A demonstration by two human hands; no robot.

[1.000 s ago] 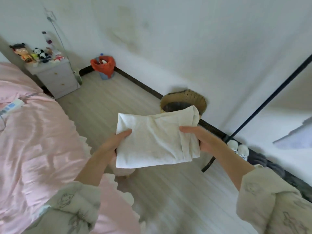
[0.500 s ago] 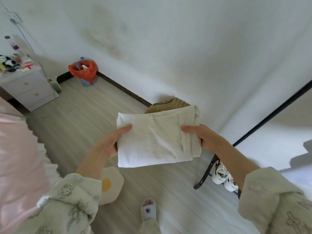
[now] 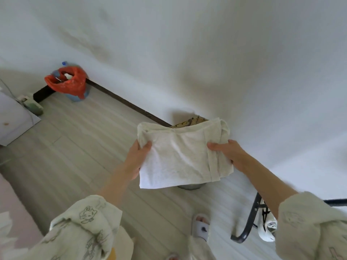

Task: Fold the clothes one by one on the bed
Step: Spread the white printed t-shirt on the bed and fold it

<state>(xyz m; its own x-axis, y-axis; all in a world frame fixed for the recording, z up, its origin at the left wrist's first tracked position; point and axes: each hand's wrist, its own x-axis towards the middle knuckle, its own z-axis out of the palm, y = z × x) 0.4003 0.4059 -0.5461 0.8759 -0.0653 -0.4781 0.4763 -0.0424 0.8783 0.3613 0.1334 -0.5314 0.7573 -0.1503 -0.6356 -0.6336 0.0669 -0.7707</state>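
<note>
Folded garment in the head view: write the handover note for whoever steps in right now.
Left hand: grips the left edge of the folded pale garment, thumb on top.
Right hand: grips its right edge.
Garment: held in the air above the wooden floor, in front of the woven basket by the wall; not on the bed.
Done: this piece looks folded into a compact rectangle.
Left: set it down, then probably fold the next piece; no other clothes are in view.

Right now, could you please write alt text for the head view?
Both hands, left hand and right hand, hold a folded off-white garment above a wood-look floor, in front of a woven basket by the white wall. A red-bagged bin stands farther left.
</note>
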